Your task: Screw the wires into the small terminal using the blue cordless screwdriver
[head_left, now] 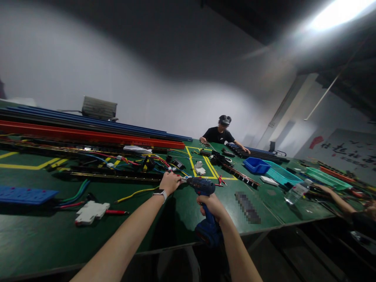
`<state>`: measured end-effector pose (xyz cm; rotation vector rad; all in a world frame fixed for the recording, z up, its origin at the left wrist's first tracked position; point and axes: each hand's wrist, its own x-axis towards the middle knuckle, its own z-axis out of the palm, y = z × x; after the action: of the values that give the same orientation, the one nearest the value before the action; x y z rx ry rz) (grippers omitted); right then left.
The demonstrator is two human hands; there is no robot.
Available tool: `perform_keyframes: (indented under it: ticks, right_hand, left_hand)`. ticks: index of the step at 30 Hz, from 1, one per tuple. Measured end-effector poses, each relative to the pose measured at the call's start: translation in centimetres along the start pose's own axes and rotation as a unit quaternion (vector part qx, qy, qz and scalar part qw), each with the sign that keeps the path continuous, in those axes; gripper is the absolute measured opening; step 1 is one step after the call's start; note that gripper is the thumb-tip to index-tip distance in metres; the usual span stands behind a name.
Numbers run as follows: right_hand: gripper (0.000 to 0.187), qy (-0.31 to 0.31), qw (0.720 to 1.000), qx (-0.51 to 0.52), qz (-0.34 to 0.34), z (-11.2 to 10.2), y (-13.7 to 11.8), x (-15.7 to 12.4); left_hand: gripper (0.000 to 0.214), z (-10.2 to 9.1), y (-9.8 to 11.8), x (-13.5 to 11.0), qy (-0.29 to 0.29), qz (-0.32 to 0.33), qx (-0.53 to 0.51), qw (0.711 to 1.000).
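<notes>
My right hand (212, 205) is wrapped round the grip of a blue cordless drill (205, 203), whose nose points left toward my left hand. My left hand (169, 182), with a white watch on the wrist, is closed at the end of a long black rail (117, 176) lying on the green table (35, 239), right at the drill's tip. What its fingers pinch there is too small to make out. A yellow wire (135, 193) runs on the table just left of that wrist.
Long red (88, 136) and blue rails lie at the back. A blue plate (25, 194) and a white part (91, 212) with coloured wires lie left. A person (221, 133) works at the far side. Blue (256, 165) and teal bins and a bottle (296, 192) stand right, near another person's arm (337, 199).
</notes>
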<state>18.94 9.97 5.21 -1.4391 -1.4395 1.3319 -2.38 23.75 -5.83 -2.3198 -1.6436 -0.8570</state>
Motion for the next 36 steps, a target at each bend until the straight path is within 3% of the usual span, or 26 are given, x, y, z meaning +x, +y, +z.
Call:
perform_keyframes:
  ticks: [36]
  right_hand:
    - [0.013,-0.002,1.0,-0.006,0.004,-0.24,0.51,0.36]
  left_hand:
    - [0.034,-0.46,0.22,-0.14,-0.001,-0.009,-0.004,1.0]
